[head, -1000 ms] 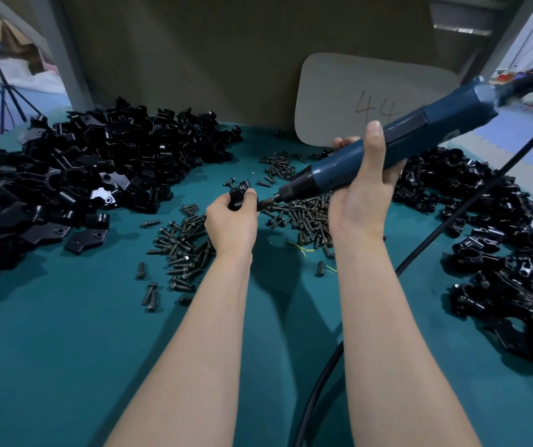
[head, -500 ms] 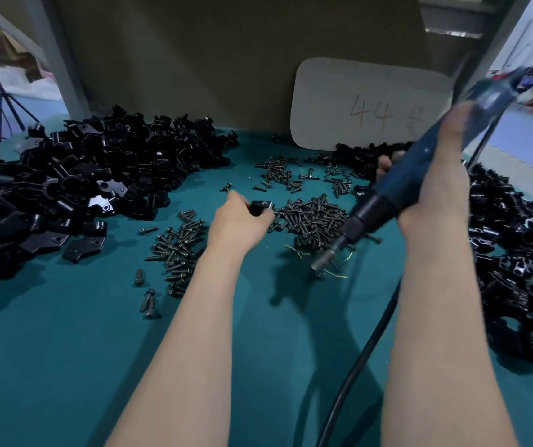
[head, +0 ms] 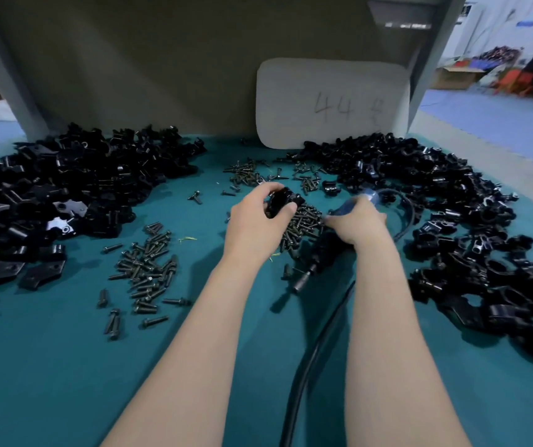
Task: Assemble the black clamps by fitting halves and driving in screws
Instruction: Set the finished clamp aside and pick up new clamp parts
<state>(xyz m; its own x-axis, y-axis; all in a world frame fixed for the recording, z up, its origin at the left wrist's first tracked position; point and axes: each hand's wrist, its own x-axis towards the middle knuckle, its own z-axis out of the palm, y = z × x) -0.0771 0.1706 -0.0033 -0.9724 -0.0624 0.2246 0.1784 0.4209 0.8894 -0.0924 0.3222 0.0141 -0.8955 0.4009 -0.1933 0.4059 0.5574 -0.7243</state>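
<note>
My left hand (head: pixel 257 217) grips a black clamp (head: pixel 280 200) above the middle screw pile (head: pixel 302 225). My right hand (head: pixel 357 221) holds the blue electric screwdriver (head: pixel 321 253) low over the table, its bit (head: pixel 302 280) pointing back toward me and its blue rear end (head: pixel 368 198) sticking out past my fingers. The hand hides most of the tool's body. Its black cable (head: pixel 304 375) runs between my forearms.
A big heap of black clamp halves (head: pixel 65 188) fills the left of the teal table (head: pixel 49 382). More black clamps (head: pixel 452 221) cover the right side. Loose screws (head: pixel 146 272) lie left of centre and near the back (head: pixel 249 175). A white board (head: pixel 333 101) leans on the wall.
The screwdriver left the clamp, swung down and now lies low at the table with its tip toward me. My left hand carried the clamp right and farther back, over the middle screw pile.
</note>
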